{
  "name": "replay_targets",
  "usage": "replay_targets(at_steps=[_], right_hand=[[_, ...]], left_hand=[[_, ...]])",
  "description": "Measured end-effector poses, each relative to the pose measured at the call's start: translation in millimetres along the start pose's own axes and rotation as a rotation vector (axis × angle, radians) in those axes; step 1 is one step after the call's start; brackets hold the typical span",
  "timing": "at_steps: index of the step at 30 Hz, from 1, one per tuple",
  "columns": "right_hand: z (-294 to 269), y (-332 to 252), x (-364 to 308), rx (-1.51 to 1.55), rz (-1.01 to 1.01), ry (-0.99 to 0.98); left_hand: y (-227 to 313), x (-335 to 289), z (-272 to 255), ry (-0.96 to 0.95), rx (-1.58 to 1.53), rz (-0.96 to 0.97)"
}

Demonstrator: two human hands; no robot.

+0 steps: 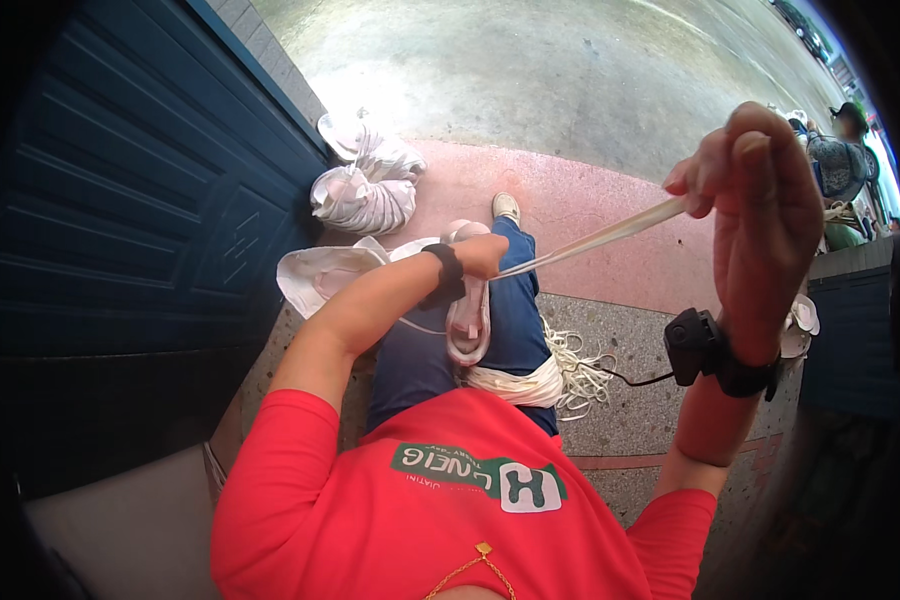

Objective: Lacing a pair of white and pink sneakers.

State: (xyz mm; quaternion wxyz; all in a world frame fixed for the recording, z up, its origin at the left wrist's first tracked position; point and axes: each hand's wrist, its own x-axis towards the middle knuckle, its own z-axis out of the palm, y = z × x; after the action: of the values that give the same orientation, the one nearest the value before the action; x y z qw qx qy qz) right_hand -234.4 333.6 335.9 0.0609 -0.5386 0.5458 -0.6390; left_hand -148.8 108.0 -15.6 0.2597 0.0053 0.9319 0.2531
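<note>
My right hand (765,200) is raised high at the right, its fingers closed on the end of white laces (600,237). The laces run taut down to my left hand (482,255), which is closed over my lap. Under the left hand lies a pale pink and white shoe upper (468,325), upright along my thighs. My left fingers are partly hidden, so how they share the laces and the upper is unclear. Another white shoe upper (315,275) rests beside my left forearm. A bundle of white laces (518,383) lies across my right thigh, its loose ends hanging beside it.
Bundled white shoe uppers (370,190) sit on the floor by the dark blue door (160,200). My shoe (506,207) is on pink paving (590,220). Another person (842,155) sits at the far right. A white piece (800,325) lies beyond my right wrist.
</note>
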Motion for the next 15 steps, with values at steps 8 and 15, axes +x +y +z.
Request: replay_targets(at_steps=[8,15], right_hand=[[4,9,-1,0.08,0.052,0.009],[22,5,2,0.145,0.094,-0.042]], left_hand=[[-11,6,-10,-0.04,0.027,0.078],[-5,20,7,0.035,-0.101,0.069]])
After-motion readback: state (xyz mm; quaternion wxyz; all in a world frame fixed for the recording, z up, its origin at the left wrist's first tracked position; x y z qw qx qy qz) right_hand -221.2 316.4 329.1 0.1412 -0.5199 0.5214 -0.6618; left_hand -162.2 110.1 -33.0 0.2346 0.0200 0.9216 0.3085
